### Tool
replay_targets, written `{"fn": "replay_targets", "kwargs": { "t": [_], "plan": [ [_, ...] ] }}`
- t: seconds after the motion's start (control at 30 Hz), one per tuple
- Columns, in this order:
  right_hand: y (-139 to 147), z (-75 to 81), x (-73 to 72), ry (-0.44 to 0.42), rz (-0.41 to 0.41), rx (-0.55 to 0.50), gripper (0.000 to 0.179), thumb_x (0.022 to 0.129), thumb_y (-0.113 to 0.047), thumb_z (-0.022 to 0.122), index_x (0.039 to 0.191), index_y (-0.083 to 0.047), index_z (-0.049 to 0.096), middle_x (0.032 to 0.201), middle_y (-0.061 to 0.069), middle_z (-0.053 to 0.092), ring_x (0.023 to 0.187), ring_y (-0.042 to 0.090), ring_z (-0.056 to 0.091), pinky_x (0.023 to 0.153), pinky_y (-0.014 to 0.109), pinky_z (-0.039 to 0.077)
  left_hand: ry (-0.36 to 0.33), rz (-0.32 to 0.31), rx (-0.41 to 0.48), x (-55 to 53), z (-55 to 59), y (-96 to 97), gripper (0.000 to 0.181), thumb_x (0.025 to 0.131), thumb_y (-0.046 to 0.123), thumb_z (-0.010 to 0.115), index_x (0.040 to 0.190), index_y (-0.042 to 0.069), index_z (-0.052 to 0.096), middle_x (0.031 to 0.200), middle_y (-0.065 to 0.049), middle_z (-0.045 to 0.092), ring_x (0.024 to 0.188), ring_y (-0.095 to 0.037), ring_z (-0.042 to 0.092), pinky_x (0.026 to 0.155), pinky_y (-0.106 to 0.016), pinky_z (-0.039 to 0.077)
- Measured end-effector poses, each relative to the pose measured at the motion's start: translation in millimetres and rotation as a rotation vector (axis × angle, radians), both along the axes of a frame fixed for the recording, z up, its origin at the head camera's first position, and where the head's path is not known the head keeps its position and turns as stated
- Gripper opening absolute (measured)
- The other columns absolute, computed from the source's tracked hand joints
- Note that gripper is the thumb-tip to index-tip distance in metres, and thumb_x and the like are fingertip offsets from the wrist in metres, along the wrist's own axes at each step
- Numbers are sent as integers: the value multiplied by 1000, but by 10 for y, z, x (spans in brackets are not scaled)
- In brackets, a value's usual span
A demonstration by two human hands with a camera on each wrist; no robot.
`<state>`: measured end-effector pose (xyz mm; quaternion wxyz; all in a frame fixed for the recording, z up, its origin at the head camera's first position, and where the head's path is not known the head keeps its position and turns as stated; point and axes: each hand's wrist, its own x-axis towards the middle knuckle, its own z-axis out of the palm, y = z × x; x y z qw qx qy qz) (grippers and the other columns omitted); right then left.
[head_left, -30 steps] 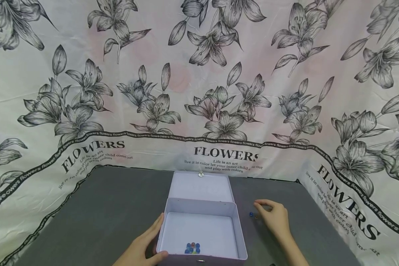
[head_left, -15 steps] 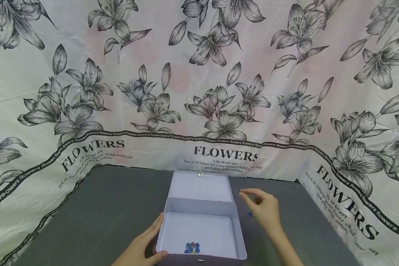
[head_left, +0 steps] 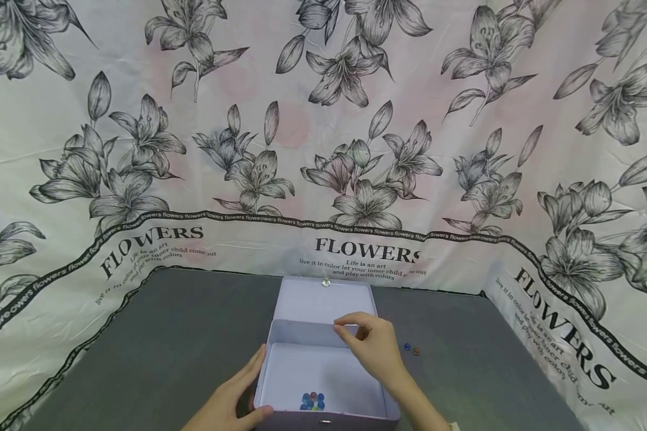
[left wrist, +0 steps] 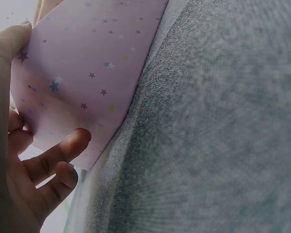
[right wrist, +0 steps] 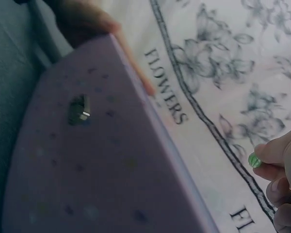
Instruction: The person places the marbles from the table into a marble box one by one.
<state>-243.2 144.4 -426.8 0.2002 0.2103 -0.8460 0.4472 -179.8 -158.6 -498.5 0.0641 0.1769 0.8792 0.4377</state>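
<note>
Lying with its lid (head_left: 313,302) folded back, a pale lilac box (head_left: 345,374) stands at the front of the grey table. My left hand (head_left: 232,392) grips its front left corner, thumb on the front and fingers along the side. In the left wrist view the box's outside is printed with small stars. My right hand (head_left: 369,344) is over the box and pinches a green marble (right wrist: 254,160) between thumb and forefinger. Several marbles (head_left: 313,401), mostly blue with one reddish, sit together inside by the front wall.
Right of the box, a blue marble (head_left: 407,346) and a brown marble (head_left: 416,351) lie on the grey tabletop (head_left: 194,341). A metal clasp (right wrist: 79,110) is on the box's front. A flower-printed cloth (head_left: 259,251) hangs behind and around the table.
My right hand has lifted from the marbles on the right and moved left over the box, carrying the marble. My left hand keeps its hold on the box.
</note>
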Motion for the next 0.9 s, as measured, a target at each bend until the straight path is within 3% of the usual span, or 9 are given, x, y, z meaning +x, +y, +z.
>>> {"fn": "replay_targets", "kwargs": {
  "t": [0.27, 0.53, 0.63, 0.73, 0.77, 0.9],
  "plan": [
    [-225, -154, 14, -80, 128, 168, 6, 90, -10, 85, 95, -13, 83, 94, 0, 81, 43, -6, 34, 40, 15, 34, 51, -3, -3, 15, -13, -6, 99, 96, 51, 74, 170, 10, 22, 176, -13, 18, 156, -48, 30, 111, -72, 40],
    [-263, -293, -9, -161, 183, 307, 2, 90, -13, 85, 92, -13, 84, 96, 3, 81, 46, -5, 37, 45, 15, 38, 29, -5, 6, 10, -8, -5, 98, 97, 52, 73, 170, 12, 22, 176, -11, 16, 156, -48, 29, 111, -73, 39],
    [-264, -310, 12, -149, 171, 409, 2, 90, -17, 86, 89, -16, 85, 94, -3, 81, 60, 1, 59, 59, 23, 53, 23, -7, 6, 6, -1, -8, 99, 96, 53, 73, 170, 12, 21, 176, -11, 16, 157, -48, 27, 112, -74, 36],
    [-258, -322, 27, -135, 175, 484, 3, 88, -17, 87, 87, -17, 84, 90, -8, 80, 81, 12, 73, 75, 33, 60, 31, -10, 6, 5, 0, -16, 100, 96, 52, 74, 170, 11, 21, 176, -12, 16, 157, -48, 26, 113, -75, 34],
    [-255, -326, 23, -136, 177, 496, 4, 87, -15, 87, 85, -17, 84, 87, -9, 80, 88, 14, 75, 77, 35, 61, 33, -9, 5, 4, -2, -17, 100, 96, 52, 74, 170, 11, 22, 176, -12, 16, 157, -48, 26, 113, -76, 34],
    [-229, -354, 4, -184, 180, 510, 7, 85, -8, 86, 84, -15, 84, 84, -8, 80, 85, 15, 75, 76, 35, 61, 44, -13, 4, 2, -22, -21, 100, 95, 52, 75, 170, 10, 22, 176, -12, 17, 157, -48, 26, 113, -77, 33]
  ]
}}
